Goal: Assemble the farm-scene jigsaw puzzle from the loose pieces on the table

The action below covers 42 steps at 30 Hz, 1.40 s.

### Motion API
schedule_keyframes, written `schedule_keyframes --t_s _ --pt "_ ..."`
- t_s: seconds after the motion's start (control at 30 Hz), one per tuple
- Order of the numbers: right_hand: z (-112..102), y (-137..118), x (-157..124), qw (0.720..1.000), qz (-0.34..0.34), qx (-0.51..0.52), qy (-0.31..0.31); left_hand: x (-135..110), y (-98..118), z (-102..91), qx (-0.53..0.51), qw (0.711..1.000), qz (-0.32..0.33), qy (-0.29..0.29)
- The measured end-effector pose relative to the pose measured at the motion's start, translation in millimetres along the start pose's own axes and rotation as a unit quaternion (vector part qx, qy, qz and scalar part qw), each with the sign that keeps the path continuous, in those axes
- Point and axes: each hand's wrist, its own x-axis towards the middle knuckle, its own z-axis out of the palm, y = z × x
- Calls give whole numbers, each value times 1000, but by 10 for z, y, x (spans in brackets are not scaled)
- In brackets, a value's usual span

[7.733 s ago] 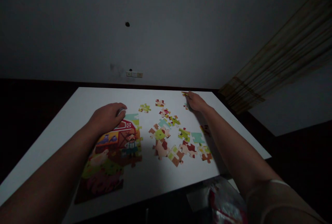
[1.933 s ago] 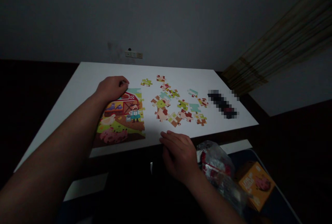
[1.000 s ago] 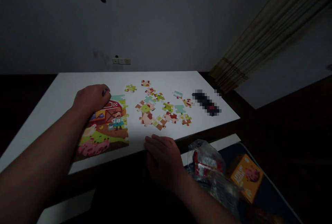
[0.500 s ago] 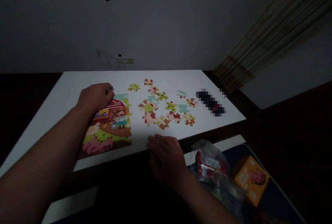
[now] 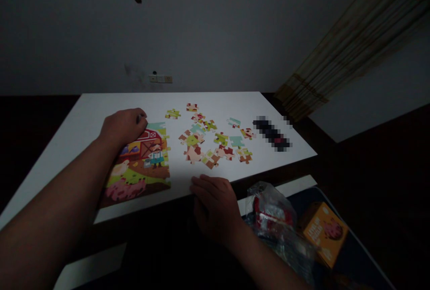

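The joined part of a jigsaw puzzle (image 5: 156, 171), with a red barn, a farmer and pink pigs, lies at the left front of the white table (image 5: 215, 99). My left hand (image 5: 124, 124) rests at its upper left corner, covering part of it. Those fingers are curled in, and anything inside them is hidden. My right hand (image 5: 215, 200) lies at the table's front edge, fingers stretched out together over the rim, with no piece under them in sight. Beyond it several loose puzzle pieces (image 5: 211, 159) are spread, some overlapping.
A blurred-out dark object (image 5: 271, 133) lies at the table's right. Below, on a dark blue surface, are a clear plastic bag (image 5: 272, 205) with something red in it and an orange puzzle box (image 5: 325, 234). Behind stands a wall with sockets (image 5: 160, 78); a curtain (image 5: 322, 53) hangs right.
The view has shifted very slightly. Both hands and all the puzzle pieces stay where they were.
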Motion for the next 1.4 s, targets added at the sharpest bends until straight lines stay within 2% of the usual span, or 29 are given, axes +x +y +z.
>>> schedule_keyframes --t_s 0.73,1.4 --pt "60 30 38 999 -14 17 23 -38 -14 -2 15 1000 1 12" --pt "11 -52 73 999 -30 -6 18 -97 -50 -2 -20 999 9 26"
